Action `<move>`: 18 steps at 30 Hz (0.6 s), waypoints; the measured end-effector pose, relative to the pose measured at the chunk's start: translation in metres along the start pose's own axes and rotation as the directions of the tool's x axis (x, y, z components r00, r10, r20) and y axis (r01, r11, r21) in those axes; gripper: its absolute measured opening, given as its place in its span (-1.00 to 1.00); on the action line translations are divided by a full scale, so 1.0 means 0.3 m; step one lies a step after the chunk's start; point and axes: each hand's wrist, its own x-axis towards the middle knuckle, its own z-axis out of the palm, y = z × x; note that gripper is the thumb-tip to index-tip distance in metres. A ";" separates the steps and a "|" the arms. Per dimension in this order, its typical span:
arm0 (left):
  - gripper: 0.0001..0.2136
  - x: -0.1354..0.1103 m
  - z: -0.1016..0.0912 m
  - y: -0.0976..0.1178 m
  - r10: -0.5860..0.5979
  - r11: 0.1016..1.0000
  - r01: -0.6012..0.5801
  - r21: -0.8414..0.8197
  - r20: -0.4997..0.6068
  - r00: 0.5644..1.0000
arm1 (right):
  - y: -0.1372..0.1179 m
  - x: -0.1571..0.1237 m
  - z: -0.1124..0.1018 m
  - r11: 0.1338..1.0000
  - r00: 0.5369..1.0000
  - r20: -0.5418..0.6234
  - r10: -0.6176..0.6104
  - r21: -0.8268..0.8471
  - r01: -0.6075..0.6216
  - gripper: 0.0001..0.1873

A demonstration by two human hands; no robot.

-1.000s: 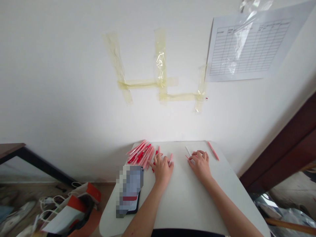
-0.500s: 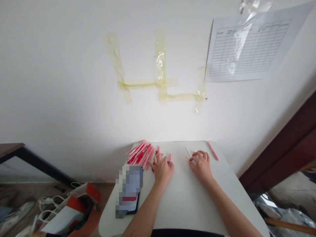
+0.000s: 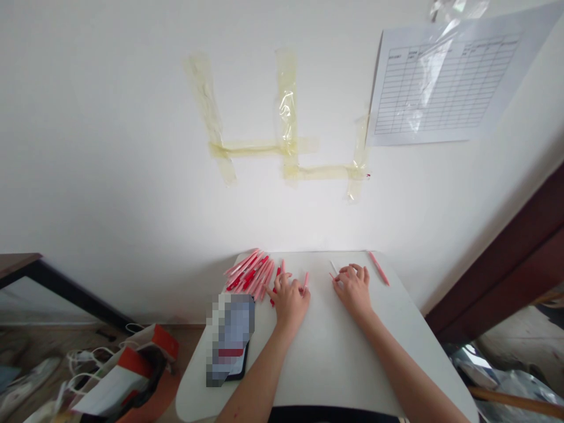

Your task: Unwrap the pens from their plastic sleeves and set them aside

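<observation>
My left hand (image 3: 291, 298) rests on the white table (image 3: 335, 358), fingers bent. Between its thumb and forefinger a short pink pen barrel (image 3: 306, 279) sticks up. Under and beside its other fingers lie a red pen part (image 3: 277, 279) and another pink one (image 3: 283, 267). Across from it, my right hand (image 3: 355, 289) pinches a thin pink piece (image 3: 332, 276), whose far end is hidden by the fingers. A slim white stick like a pen refill (image 3: 333, 266) lies partly behind that hand.
Left of my hands is a pile of pink and red pens (image 3: 251, 275). Nearer me lies a phone (image 3: 240, 370), its screen blurred out. One pink pen (image 3: 379, 268) rests at the far right. The wall (image 3: 132, 147) stands directly behind the table.
My right hand has shifted slightly left and up with the thin pink piece. The pink barrel in my left hand leans a little more to the right.
</observation>
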 end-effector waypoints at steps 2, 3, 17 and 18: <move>-0.87 0.000 -0.002 0.001 -0.004 1.000 0.004 0.002 0.014 1.000 | -0.003 0.007 0.000 1.000 1.000 0.001 0.005 -0.012 -0.005 -0.80; -0.87 0.000 -0.002 0.001 -0.004 1.000 0.004 0.002 0.016 1.000 | -0.004 0.010 0.000 1.000 1.000 0.001 0.006 -0.016 -0.006 -0.80; -0.89 -0.003 0.012 0.003 0.040 0.996 -0.040 -0.074 -0.003 0.999 | -0.003 0.006 0.004 1.000 1.000 -0.011 0.009 -0.030 -0.009 -0.76; -0.89 -0.003 0.011 0.004 0.042 0.996 -0.042 -0.081 0.003 0.999 | -0.003 0.006 0.003 1.000 1.000 -0.011 0.008 -0.029 -0.008 -0.76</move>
